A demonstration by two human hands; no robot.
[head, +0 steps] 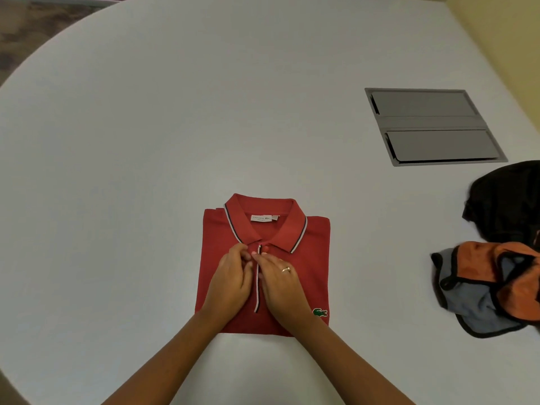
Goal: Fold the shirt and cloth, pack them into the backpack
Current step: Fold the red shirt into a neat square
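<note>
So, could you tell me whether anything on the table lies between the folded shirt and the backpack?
Nothing visible does. The red shirt lies folded under both hands, and the bare white table stretches from it to the orange and grey backpack at the right edge. The dark cloth sits behind the backpack, off that path.

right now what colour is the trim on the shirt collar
Dark and white stripes edge the red shirt collar, clearest in the head view.

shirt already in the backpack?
No, the folded red shirt lies on the table, apart from the backpack.
</note>
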